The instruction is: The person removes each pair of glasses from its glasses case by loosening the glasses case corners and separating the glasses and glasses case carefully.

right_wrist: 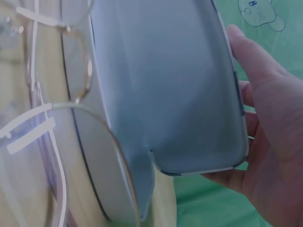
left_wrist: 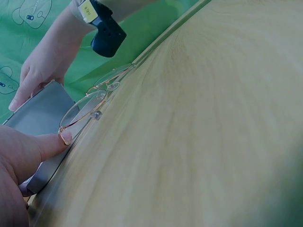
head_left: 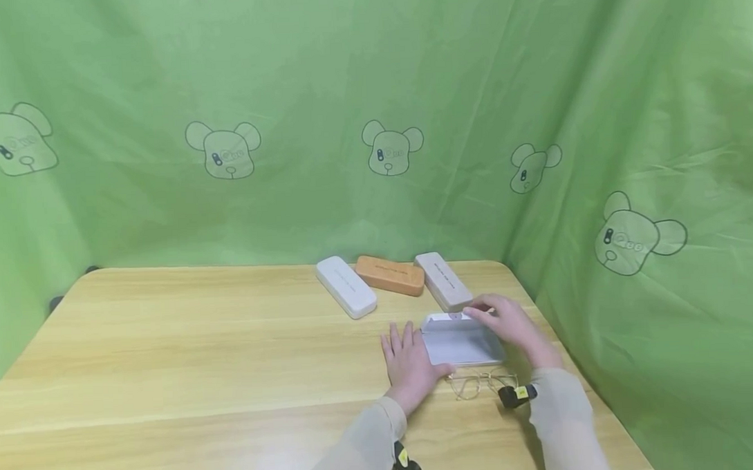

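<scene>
The open eyeglass case [head_left: 461,348], its lid [head_left: 438,323] raised along its far side, rests on the wooden table [head_left: 231,364] and is probably light and stiff, best held by the lid's rim; the wire-framed glasses [head_left: 481,376], just on its near side, look fragile and best lifted by the bridge. At the case's far right, the right hand [head_left: 510,324] pinches the lid's edge, while at its left end the left hand [head_left: 412,365] lies spread, fingers straight, thumb at the glasses' left end.
</scene>
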`<state>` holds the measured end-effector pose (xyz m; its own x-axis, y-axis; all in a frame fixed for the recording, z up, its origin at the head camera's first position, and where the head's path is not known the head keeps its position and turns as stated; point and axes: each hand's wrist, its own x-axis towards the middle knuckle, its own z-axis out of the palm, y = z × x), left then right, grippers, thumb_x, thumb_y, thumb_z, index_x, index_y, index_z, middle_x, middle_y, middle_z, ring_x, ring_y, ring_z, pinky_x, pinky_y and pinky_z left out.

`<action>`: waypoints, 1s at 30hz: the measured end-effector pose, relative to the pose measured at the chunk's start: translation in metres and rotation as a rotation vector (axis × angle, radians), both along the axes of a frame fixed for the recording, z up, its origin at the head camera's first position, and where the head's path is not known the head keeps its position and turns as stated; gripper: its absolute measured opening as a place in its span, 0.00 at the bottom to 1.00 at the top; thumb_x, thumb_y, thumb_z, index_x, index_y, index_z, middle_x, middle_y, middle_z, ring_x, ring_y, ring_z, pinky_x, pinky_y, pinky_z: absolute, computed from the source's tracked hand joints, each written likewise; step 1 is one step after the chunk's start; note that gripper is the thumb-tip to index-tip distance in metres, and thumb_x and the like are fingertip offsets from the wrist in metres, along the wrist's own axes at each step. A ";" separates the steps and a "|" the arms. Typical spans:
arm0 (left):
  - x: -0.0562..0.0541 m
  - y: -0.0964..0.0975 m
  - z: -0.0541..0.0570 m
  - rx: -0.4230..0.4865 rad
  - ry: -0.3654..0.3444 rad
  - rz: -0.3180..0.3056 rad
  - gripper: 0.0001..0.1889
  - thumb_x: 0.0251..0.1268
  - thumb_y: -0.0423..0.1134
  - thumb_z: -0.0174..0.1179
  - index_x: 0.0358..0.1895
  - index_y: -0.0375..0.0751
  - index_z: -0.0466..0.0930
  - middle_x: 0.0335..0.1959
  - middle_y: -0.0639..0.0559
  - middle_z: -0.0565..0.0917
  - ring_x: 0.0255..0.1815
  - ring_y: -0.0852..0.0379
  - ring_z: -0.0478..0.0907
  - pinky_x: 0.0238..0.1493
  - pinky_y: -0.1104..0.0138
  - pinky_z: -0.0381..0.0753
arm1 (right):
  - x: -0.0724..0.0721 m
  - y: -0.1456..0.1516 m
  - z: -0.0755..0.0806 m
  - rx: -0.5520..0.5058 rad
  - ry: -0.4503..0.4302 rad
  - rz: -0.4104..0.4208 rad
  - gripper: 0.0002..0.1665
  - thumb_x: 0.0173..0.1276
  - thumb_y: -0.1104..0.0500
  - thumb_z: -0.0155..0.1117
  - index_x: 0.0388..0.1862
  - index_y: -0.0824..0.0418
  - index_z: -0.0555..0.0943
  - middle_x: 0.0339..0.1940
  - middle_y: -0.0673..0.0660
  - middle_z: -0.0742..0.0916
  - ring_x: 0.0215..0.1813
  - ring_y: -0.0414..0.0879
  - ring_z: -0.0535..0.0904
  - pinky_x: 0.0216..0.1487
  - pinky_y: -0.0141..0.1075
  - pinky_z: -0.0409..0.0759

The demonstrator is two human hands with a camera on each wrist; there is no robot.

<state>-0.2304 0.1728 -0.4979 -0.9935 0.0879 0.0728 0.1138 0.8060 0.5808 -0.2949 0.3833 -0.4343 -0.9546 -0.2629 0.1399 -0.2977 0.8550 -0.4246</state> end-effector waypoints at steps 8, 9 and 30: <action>0.000 0.001 0.003 -0.002 0.005 0.004 0.54 0.39 0.70 0.69 0.71 0.42 0.65 0.76 0.45 0.63 0.80 0.39 0.46 0.79 0.43 0.42 | -0.006 0.007 -0.008 -0.039 -0.061 0.005 0.27 0.72 0.42 0.56 0.53 0.64 0.82 0.52 0.65 0.86 0.56 0.63 0.80 0.59 0.61 0.75; 0.000 0.001 0.003 -0.003 0.003 0.003 0.54 0.39 0.70 0.69 0.71 0.42 0.65 0.76 0.45 0.62 0.80 0.39 0.46 0.79 0.43 0.42 | -0.006 0.008 -0.008 -0.047 -0.073 0.005 0.28 0.72 0.42 0.55 0.53 0.64 0.81 0.53 0.66 0.86 0.57 0.63 0.79 0.60 0.62 0.74; 0.000 -0.001 0.000 0.014 0.002 0.001 0.53 0.39 0.70 0.69 0.70 0.42 0.67 0.76 0.45 0.63 0.80 0.38 0.46 0.79 0.42 0.41 | 0.008 0.006 -0.015 -0.059 -0.126 -0.028 0.31 0.73 0.42 0.54 0.58 0.66 0.79 0.57 0.69 0.84 0.60 0.67 0.77 0.62 0.65 0.71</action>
<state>-0.2299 0.1722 -0.4980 -0.9934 0.0860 0.0757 0.1142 0.7980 0.5917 -0.2868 0.3897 -0.4496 -0.9724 -0.2310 0.0325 -0.2152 0.8349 -0.5066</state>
